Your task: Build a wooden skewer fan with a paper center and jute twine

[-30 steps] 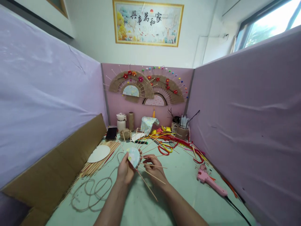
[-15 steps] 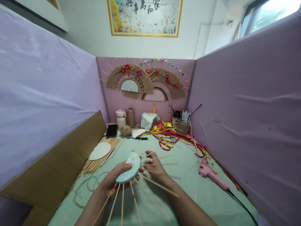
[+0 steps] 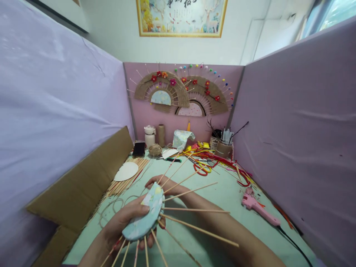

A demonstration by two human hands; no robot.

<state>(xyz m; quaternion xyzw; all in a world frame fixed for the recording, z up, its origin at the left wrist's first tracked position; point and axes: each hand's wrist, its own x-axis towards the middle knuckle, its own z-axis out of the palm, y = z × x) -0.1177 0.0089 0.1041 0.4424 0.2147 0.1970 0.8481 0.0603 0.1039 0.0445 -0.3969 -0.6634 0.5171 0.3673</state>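
My left hand (image 3: 122, 222) grips a half-round, pale blue floral fabric-covered piece (image 3: 147, 218), its thumb on the face and its fingers underneath. Thin wooden sticks (image 3: 197, 210) fan out from the curved edge, some with reddish marks. My right hand (image 3: 161, 182) is behind the upper end of the piece, its bent fingers pointing left and partly hidden by the piece and sticks. Whatever those fingers pinch is too small to make out. Loose loops of twine (image 3: 112, 203) lie on the table to the left, close to both hands.
Left are a cardboard sheet (image 3: 91, 178), a white oval (image 3: 126, 171) and bundled sticks (image 3: 116, 188). Behind are a twine ball (image 3: 155, 150), scissors (image 3: 202, 168) and a holder (image 3: 223, 149). A pink glue gun (image 3: 260, 209) with its cord lies right. Decorated fans (image 3: 161, 89) hang on the back panel.
My right hand has moved left, from beside the sticks to behind the piece's upper end. My left hand has shifted the piece slightly left and down. The view has turned slightly left.
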